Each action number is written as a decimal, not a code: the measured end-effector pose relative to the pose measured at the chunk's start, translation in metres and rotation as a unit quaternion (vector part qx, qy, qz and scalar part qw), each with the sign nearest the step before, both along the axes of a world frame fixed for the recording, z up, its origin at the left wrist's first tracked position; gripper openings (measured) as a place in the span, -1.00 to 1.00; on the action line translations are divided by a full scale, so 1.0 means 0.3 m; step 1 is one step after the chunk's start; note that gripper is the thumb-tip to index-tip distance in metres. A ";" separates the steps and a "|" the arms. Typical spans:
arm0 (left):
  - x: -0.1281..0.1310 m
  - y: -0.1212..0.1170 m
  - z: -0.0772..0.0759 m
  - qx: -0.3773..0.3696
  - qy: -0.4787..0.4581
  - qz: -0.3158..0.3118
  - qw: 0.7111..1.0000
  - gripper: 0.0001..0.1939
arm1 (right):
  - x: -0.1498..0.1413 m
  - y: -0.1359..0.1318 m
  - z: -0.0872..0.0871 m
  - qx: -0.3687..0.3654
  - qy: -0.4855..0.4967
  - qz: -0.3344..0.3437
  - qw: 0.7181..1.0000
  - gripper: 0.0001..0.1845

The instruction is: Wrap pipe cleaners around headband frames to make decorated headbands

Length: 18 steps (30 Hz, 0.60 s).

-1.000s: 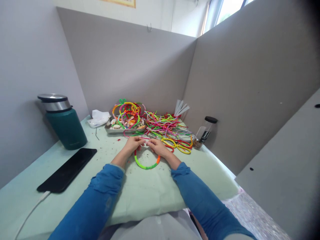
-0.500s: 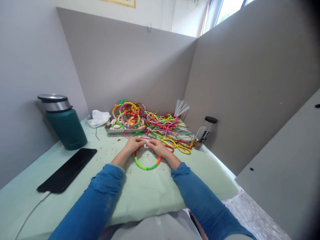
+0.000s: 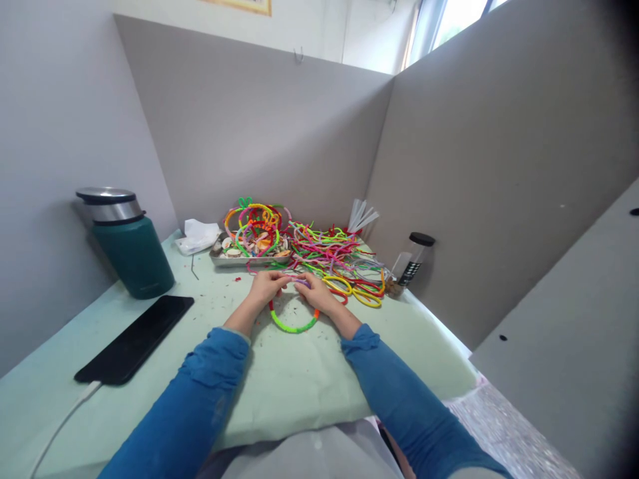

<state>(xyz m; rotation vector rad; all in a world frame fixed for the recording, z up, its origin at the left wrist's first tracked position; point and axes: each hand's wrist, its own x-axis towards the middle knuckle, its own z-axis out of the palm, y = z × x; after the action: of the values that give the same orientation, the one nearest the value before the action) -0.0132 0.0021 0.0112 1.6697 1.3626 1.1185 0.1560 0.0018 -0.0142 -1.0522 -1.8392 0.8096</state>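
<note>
A ring of coloured pipe cleaner [image 3: 294,329], green at the bottom with red and orange up its sides, hangs toward me below both hands. My left hand [image 3: 265,287] pinches its upper left part. With fingers closed, my right hand [image 3: 313,293] grips the upper right part. A bit of pink and purple shows between the fingertips, which nearly meet. Behind the right hand lie loops of yellow and red pipe cleaner [image 3: 367,296]. The fingers hide the ring's top.
Behind my hands stands a metal tray [image 3: 249,262] with shells and finished-looking hoops [image 3: 259,223]. Beside it is a heap of loose pipe cleaners [image 3: 329,246]. A green bottle [image 3: 130,249] and phone [image 3: 134,339] are left; a black-lidded jar [image 3: 412,263] is right.
The fingertips have parted slightly, and purple now shows between them. The ring's lower edge has risen a little. Both forearms have stayed nearly in place.
</note>
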 end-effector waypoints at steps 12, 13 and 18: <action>0.003 -0.004 -0.013 0.024 0.051 -0.002 0.998 -0.68 | -0.004 0.001 0.003 -0.016 0.008 0.031 0.999 -0.75; 0.007 -0.008 -0.009 0.028 0.058 -0.008 0.998 -0.70 | -0.003 0.001 0.003 -0.016 0.008 0.034 0.999 -0.76; 0.022 -0.019 0.005 0.050 0.090 -0.024 0.994 -0.77 | -0.001 0.003 -0.002 -0.012 0.005 0.035 0.999 -0.78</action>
<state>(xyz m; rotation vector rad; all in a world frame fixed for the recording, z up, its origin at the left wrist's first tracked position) -0.0067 -0.0037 0.0128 1.9046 1.3887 1.0451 0.1558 0.0027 -0.0149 -1.0015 -1.8715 0.8800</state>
